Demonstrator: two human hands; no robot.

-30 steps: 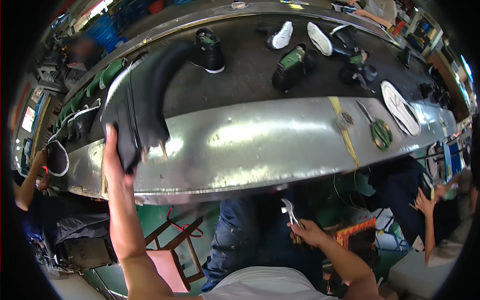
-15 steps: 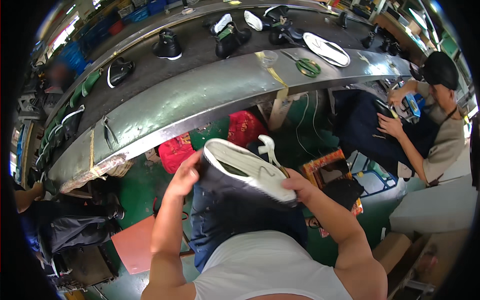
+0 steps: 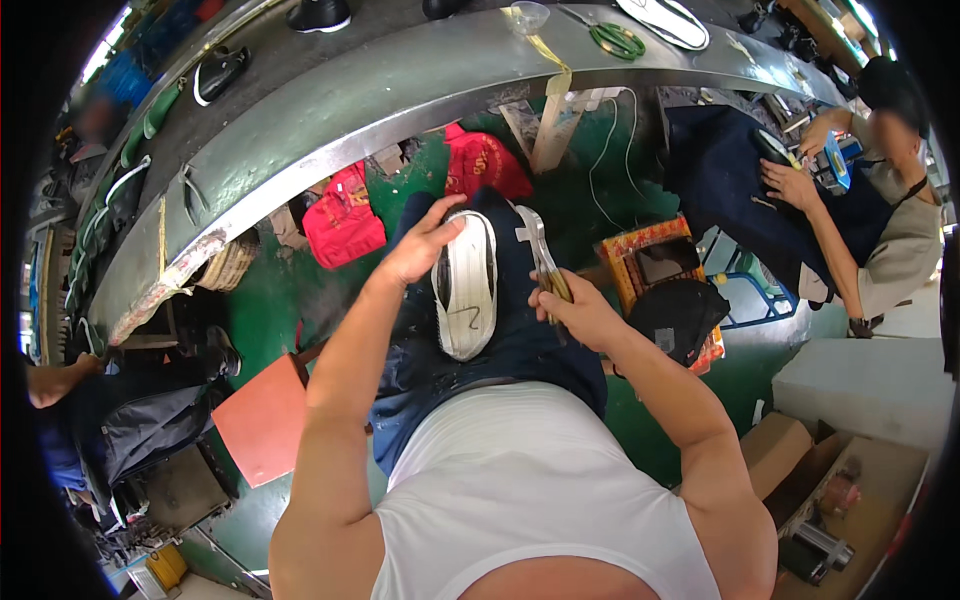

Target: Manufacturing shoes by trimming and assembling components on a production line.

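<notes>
A black shoe with a white underside lies bottom up along my thighs, a dark curved mark on its near end. My left hand grips its far left edge, thumb over the white rim and fingers on the far side. To the right of the shoe, my right hand is closed round the brass-coloured handles of a pair of lasting pliers. The silver head of the pliers points away from me, just apart from the shoe.
A metal-edged bench curves across ahead, carrying green-handled scissors, a white shoe bottom and black shoes. Red bags lie beneath. A co-worker sits at right, an orange stool stands left, and a carton lower right.
The shoe has turned lengthwise and come down onto my lap. My right hand has let go of it and taken hold of the pliers from my lap. The view has tilted downward.
</notes>
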